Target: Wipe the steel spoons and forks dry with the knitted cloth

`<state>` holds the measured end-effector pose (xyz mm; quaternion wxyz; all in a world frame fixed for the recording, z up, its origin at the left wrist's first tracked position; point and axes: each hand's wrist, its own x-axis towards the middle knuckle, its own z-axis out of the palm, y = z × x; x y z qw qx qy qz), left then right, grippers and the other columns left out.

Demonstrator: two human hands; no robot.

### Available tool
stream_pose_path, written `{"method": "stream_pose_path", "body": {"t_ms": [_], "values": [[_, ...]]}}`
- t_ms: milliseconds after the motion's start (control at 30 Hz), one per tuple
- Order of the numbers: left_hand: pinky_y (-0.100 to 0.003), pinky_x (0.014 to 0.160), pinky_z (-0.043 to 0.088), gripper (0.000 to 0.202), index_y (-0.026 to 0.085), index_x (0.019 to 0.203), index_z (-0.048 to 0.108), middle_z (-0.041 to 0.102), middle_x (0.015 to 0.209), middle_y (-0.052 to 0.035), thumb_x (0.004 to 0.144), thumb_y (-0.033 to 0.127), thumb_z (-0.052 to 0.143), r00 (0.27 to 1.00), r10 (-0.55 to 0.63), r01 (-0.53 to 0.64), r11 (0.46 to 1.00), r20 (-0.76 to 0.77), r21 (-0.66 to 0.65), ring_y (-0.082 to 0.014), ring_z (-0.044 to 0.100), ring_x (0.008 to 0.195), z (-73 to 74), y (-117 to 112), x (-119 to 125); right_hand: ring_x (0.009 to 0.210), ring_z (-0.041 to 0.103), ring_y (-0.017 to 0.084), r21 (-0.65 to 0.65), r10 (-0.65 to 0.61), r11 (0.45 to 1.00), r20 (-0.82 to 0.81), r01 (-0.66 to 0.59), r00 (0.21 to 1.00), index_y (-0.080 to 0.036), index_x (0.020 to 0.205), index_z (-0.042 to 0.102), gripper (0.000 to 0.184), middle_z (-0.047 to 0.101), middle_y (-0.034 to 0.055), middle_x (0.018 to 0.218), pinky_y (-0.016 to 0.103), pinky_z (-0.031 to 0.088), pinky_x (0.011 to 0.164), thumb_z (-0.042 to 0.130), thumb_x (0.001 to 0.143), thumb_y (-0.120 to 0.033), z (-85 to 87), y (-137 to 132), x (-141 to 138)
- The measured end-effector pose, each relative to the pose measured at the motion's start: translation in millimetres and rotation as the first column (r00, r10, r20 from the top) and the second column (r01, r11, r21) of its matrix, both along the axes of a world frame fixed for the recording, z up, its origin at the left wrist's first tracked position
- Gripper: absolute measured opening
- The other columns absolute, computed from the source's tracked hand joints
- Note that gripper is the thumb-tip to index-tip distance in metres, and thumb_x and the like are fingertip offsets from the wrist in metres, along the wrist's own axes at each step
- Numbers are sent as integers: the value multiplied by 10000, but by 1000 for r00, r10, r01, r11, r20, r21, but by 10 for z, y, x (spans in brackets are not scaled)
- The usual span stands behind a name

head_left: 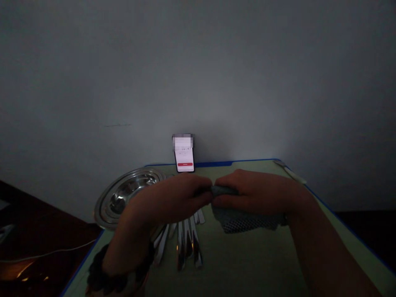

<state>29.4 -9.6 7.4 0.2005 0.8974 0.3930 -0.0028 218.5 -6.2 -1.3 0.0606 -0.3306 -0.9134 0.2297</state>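
**Right hand (246, 190) clamped on grey-green, checked-edged cloth (244, 222)**

The cloth is right of centre. The left hand (184, 196) curls close beside; I can't tell whether it grips anything. Shiny metal cutlery (196, 245) lies near left, a round silver bowl (103, 206) far left.

Room, domestic in look, likely a home; which room cannot be told. Wall (198, 74): plain, dimly lit, one thin dark mark (118, 125). Desk (247, 264): greenish top, blue trim, far edge by the wall. Phone (185, 160): lit, upright at the far edge. Tableware: one shiny metal dish (102, 206), far left corner; several pieces of cutlery (180, 251) (partly hidden by a forearm). Textile: one checked cloth (244, 226). Beyond the left edge: white cable (62, 250), dark reddish surface, seemingly floor.
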Motion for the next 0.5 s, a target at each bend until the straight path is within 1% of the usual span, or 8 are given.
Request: {"method": "stream_pose_path", "body": {"t_ms": [100, 200, 267, 333, 433, 500], "values": [[-227, 560, 352, 249, 169, 820, 586, 598, 724, -5, 889, 283, 376, 1000, -5, 5, 1000, 23, 22, -125, 524, 627, -11, -2, 28, 692, 569, 129, -41, 0, 999, -16, -1, 1000, -153, 854, 593, 292, 628, 32, 799, 230, 370, 583, 442, 873, -403, 7, 16, 49], [-217, 549, 340, 254, 169, 780, 565, 565, 683, 15, 897, 297, 379, 998, -21, 21, 1000, 54, 2, -112, 506, 607, -20, 14, 7, 690, 572, 127, -107, -13, 994, -26, 10, 1000, -163, 859, 596, 290, 633, 16, 792, 228, 376, 588, 459, 865, -419, 5, 32, 106], [-214, 552, 340, 262, 172, 800, 575, 556, 679, 19, 900, 315, 379, 998, -8, 9, 1000, 64, -21, -112, 501, 613, -24, 28, -60, 711, 574, 133, -129, -36, 991, -43, 30, 998, -173, 883, 597, 318, 636, 15, 816, 229, 386, 601, 452, 860, -455, -1, 39, 153], [-214, 559, 347, 282, 183, 863, 593, 563, 706, 15, 904, 348, 369, 996, 25, -22, 999, 81, -39, -118, 503, 631, -25, 34, -152, 718, 571, 136, -152, -69, 987, -61, 59, 996, -184, 902, 597, 338, 633, 11, 830, 229, 395, 605, 449, 852, -483, -6, 38, 209], [-205, 558, 358, 291, 191, 907, 607, 567, 721, 14, 900, 367, 375, 991, 60, -52, 996, 120, -66, -117, 502, 633, -18, 27, -269, 650, 553, 126, -196, -123, 975, -77, 106, 989, -193, 893, 601, 323, 616, -5, 762, 226, 392, 558, 452, 849, -475, -4, 23, 286], [-197, 549, 362, 281, 186, 880, 612, 564, 708, 16, 894, 361, 392, 989, 70, -58, 994, 133, -88, -112, 499, 624, -17, 32, -308, 625, 542, 124, -196, -144, 973, -82, 125, 986, -197, 885, 603, 299, 605, -10, 732, 227, 386, 540, 458, 849, -455, -2, 10, 311]]}}
